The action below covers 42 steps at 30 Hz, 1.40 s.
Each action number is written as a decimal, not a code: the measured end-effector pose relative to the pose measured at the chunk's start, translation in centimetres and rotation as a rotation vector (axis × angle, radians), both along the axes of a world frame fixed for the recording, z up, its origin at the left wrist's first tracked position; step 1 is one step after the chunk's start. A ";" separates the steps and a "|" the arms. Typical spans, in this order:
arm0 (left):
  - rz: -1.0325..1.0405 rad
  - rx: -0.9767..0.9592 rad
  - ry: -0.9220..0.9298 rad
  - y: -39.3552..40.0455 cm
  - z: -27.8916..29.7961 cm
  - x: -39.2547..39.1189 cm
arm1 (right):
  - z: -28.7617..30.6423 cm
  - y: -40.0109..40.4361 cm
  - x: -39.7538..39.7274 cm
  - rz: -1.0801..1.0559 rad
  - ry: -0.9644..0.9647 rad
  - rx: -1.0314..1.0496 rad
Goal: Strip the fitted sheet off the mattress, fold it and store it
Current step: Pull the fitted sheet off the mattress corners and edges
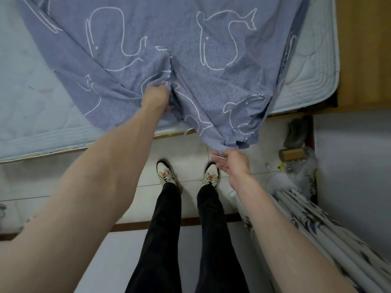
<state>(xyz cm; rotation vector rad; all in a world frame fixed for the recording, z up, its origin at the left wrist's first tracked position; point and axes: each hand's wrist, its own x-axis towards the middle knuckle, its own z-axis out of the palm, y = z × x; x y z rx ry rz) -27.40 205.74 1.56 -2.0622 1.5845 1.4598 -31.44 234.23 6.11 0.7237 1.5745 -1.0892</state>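
**Soft sheet half off the bed, one bunch in hand**

The blue fitted sheet (169, 39), printed with white whale outlines, lies loose across the mattress (38, 106), its near edge spilling over the bed's foot toward the floor (190, 149). The left hand (155, 98) has its grip clenched on a gathered bunch of cloth near the middle of that edge. The right hand (231, 163) reaches up to the hanging corner with fingers spread, touching the hem but not yet clasping it.

The cloth looks thin, light and limp: it should drag easily and slump wherever it is unsupported. The elasticated corners and hem seem the best places to hold for folding, since mid-panel bunches will slip and twist.

The quilted mattress is pale and bare on the left. The floor is tiled. A folded rack (317, 218) and clutter crowd the right side, leaving little room.
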 end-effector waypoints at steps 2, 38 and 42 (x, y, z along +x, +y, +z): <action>0.052 0.015 -0.003 0.3 1.3 2.5 | 1.6 0.1 0.0 0.021 0.019 0.027; 0.367 -0.375 0.075 1.6 38.6 42.5 | 26.1 2.0 -2.7 0.182 0.170 0.031; 0.611 -0.450 0.187 -0.2 41.6 44.3 | 29.0 2.3 -2.8 0.010 0.263 0.037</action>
